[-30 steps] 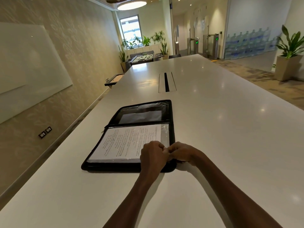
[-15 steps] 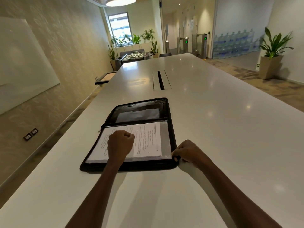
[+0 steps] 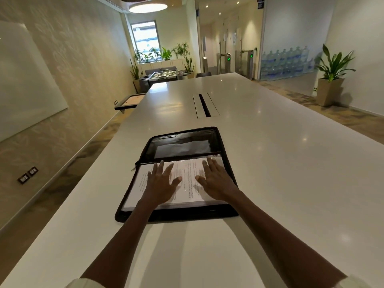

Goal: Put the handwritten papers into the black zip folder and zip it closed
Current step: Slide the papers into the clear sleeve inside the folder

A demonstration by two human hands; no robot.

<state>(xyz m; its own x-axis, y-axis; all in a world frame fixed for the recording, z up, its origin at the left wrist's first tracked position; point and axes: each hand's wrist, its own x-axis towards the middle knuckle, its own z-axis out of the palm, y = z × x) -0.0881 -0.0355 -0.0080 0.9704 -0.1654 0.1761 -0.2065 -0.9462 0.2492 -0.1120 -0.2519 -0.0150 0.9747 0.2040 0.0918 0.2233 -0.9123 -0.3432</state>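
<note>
Handwriting on the white handwritten papers (image 3: 187,185) is too small to read; the flat left hand (image 3: 161,182) and right hand (image 3: 216,180) cover parts of them.

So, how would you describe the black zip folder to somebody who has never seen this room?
On the long white table, it is the black zip folder lying open near the front edge. Handwritten papers fill its near half, both hands flat on them.

Lines of handwriting are running across the handwritten papers (image 3: 188,179) lying in the black zip folder (image 3: 226,163), but the script is showing too small and blurred to read. Green lit symbols are glowing on the turnstiles (image 3: 228,58) down the hall, their shapes unclear.
</note>
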